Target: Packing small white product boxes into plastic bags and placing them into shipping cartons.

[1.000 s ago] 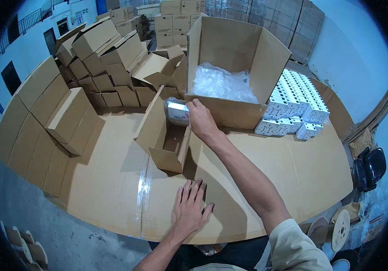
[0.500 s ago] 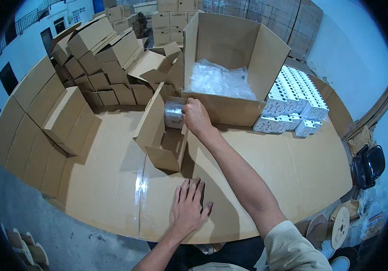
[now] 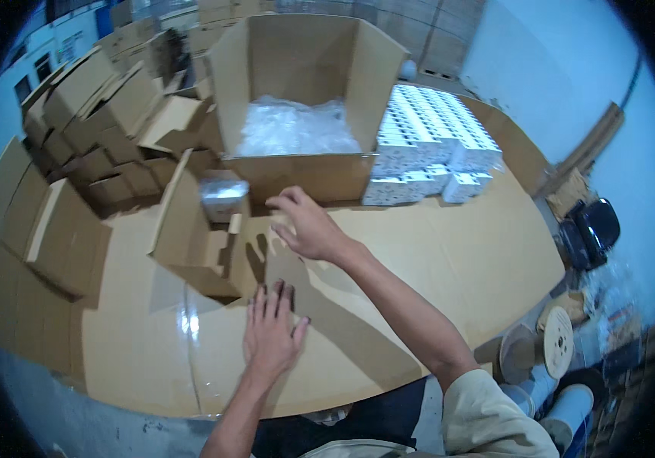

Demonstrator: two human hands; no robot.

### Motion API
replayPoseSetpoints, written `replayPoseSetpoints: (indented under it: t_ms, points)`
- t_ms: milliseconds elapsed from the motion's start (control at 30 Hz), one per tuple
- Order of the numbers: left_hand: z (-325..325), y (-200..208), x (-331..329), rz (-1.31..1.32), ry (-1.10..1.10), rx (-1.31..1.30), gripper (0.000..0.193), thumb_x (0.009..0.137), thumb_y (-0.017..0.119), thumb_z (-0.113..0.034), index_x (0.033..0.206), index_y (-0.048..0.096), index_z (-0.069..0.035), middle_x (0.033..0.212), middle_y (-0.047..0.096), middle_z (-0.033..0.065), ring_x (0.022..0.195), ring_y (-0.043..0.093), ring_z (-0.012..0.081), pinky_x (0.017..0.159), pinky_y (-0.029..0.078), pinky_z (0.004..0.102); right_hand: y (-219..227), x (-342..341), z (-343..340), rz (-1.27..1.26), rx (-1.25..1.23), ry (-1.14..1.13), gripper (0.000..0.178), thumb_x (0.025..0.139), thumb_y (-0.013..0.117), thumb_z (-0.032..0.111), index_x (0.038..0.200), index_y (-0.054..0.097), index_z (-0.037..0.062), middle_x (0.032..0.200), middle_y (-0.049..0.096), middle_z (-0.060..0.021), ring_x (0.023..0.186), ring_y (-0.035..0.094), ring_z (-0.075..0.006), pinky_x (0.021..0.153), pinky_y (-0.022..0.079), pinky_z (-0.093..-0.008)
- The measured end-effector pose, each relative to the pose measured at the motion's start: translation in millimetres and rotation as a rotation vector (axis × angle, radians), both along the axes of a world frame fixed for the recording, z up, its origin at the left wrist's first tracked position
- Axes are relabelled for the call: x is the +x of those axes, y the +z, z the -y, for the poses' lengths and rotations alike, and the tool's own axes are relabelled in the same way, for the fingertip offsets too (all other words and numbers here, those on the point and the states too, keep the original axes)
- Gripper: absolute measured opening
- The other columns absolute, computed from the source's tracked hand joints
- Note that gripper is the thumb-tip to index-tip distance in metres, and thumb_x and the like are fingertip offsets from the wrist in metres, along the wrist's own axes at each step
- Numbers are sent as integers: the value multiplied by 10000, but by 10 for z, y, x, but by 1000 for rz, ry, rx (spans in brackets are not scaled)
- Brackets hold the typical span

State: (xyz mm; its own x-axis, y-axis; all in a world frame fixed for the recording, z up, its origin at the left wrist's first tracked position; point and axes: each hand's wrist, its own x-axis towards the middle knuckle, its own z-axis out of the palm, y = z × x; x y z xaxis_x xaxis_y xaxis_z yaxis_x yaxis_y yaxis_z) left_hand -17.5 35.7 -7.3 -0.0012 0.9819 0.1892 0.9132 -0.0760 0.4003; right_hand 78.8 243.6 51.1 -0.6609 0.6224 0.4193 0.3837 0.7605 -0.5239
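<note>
A small open cardboard box [image 3: 169, 225] stands on the cardboard-covered table, its tall side flap raised on the left. In its far end sits a shiny, plastic-wrapped silvery pack [image 3: 223, 200]. My right hand [image 3: 308, 229] is just right of this box, above the table; it holds nothing and its fingers are apart and slightly curled. My left hand [image 3: 270, 332] lies flat on the table in front of the box, fingers stretched out. Behind them rises a large open carton [image 3: 308, 179] with crumpled clear plastic [image 3: 297, 128] inside.
White small packs [image 3: 430, 145] are stacked in rows beside the large carton. Cardboard boxes [image 3: 30, 237] line the table's left side, and more open boxes [image 3: 106, 126] are piled at the back left. Spools [image 3: 556, 342] and a black chair [image 3: 596, 227] stand off to the right.
My right hand has let go of the wrapped pack, leaving it in the small box, and has drawn back to the right, opening. The view has shifted, moving the scene leftward.
</note>
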Motion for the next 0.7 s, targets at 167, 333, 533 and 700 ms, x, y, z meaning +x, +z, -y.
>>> replayPoseSetpoints:
  t_ms: [167,333,533,700]
  points:
    - [-504,-77,73,-11,6,17,660,959,585,-364,1507,398,-48,1599,323,147,1496,224,391,1230,177,533,49,985,109,303,-143,-54,408,923,648,178,1301,574,44,1296,537,-190,1191,565,-376,1019,478,-452]
    - [-1010,-81,157,-28,14,54,596,995,542,-345,1501,401,-64,1575,362,160,1484,256,398,1236,173,524,21,2014,-93,430,-143,-148,373,910,657,211,1249,619,59,1239,601,-169,1164,595,-368,983,504,-465]
    - [-1438,-49,161,-36,7,67,560,999,539,-323,1479,436,-54,1559,389,168,1466,294,395,1234,187,490,21,3104,-501,365,-88,-492,347,894,664,179,1221,620,72,1188,623,-167,1115,617,-358,945,516,-471]
    - [-1473,-120,89,-38,-15,87,546,1002,538,-297,1480,443,-50,1558,394,172,1468,297,388,1232,182,507,-79,3629,-769,201,37,-882,484,861,625,97,1332,513,105,1250,555,-175,1103,611,-397,931,520,-496]
